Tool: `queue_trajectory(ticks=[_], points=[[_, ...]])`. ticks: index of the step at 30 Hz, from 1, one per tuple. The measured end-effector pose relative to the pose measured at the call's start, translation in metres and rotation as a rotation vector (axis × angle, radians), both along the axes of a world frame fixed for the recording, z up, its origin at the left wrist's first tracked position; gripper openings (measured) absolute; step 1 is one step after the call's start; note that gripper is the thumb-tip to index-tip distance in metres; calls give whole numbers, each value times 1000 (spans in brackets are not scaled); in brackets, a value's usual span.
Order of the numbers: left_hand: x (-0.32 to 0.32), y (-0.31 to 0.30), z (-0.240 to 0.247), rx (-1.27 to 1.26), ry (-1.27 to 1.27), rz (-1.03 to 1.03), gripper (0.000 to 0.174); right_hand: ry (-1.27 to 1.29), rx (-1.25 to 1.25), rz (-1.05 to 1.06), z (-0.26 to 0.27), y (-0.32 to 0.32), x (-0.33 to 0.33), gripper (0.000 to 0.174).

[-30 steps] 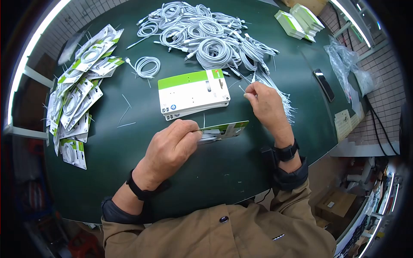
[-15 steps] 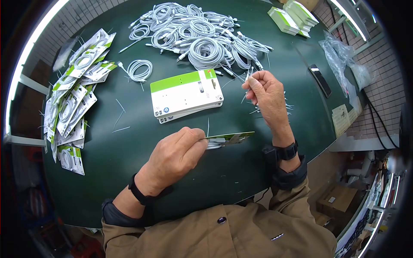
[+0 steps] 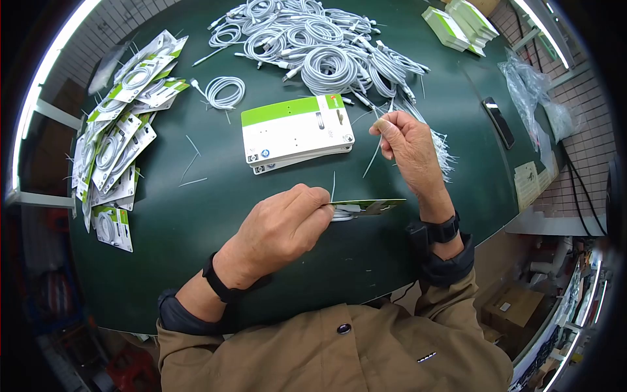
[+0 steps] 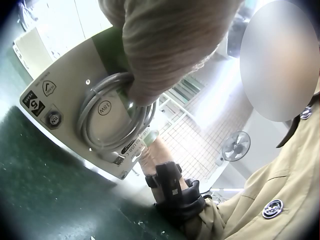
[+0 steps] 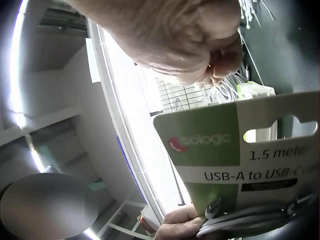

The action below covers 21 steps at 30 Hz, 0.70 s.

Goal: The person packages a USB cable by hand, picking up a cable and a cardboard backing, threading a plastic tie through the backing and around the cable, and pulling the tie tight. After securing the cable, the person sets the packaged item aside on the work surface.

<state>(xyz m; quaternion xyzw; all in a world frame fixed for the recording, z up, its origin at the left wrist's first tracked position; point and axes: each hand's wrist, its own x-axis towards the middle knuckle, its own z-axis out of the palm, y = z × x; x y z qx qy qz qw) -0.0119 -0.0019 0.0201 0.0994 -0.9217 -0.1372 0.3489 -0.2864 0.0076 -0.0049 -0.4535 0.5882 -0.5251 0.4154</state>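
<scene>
The left hand [image 3: 281, 225] pinches a green and white card [image 3: 382, 203], held nearly edge-on in the head view, with a coiled grey cable [image 4: 85, 117] against its face. A thin white tie [image 3: 334, 186] sticks up from the card beside the left fingertips. Up and to the right of the card, the right hand [image 3: 411, 147] pinches a thin white tie [image 3: 372, 160] between thumb and fingers, apart from the card. In the right wrist view the card [image 5: 200, 145] shows printed text and a hanging slot.
A stack of flat cards [image 3: 294, 134] lies ahead of the hands, with a cable heap [image 3: 326, 68] behind it. Carded cables [image 3: 114, 150] pile at the left, near one loose coil [image 3: 225, 93]. A bundle of ties [image 3: 444, 153], a phone [image 3: 498, 123] and more cards [image 3: 450, 29] lie right.
The right hand has lifted slightly from the tie bundle and now has a tie between its fingers. The left hand has moved right with the card, which is turned more edge-on.
</scene>
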Motion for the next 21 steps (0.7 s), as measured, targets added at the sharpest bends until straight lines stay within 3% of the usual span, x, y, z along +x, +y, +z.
queue_trajectory(ticks=[5,14,21], points=[[0,0,0,1,7,-16,23,11,-2,0,-1,3,3,15],[0,3,-1,-9,24,-79,24,-303,71,92,-2,7,6,18],[-3,0,-6,-16,26,-79,26,-246,62,116,-8,14,23,19]])
